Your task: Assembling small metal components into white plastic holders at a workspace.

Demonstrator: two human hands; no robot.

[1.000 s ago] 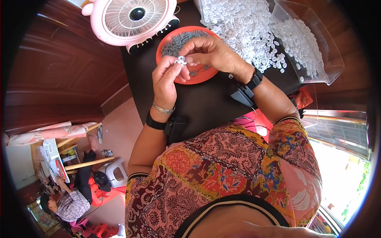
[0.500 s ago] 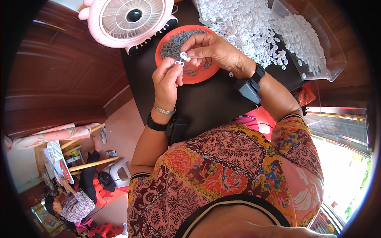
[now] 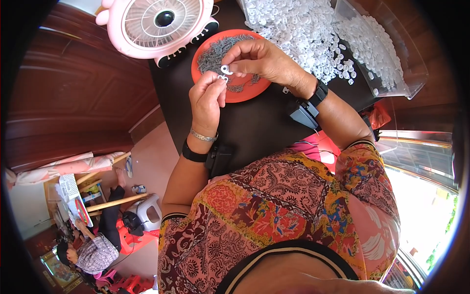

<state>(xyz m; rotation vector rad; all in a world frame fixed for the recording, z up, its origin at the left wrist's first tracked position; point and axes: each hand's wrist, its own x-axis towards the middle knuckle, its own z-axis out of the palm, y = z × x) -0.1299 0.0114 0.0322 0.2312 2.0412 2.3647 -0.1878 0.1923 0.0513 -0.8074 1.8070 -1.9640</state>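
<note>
Fingers (image 3: 215, 89) pinch white pieces (image 3: 229, 73), any lettering too tiny to read.

Plate (image 3: 241, 97) between fan (image 3: 164, 19) and pile (image 3: 298, 39)

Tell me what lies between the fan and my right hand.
In the head view, a strip of dark table, then the orange plate with its grey pieces, which the right hand partly covers.

Right hand (image 3: 259, 62) is partly hiding its white piece (image 3: 225, 68); upper edge is cropping the pink fan (image 3: 164, 18).
</note>
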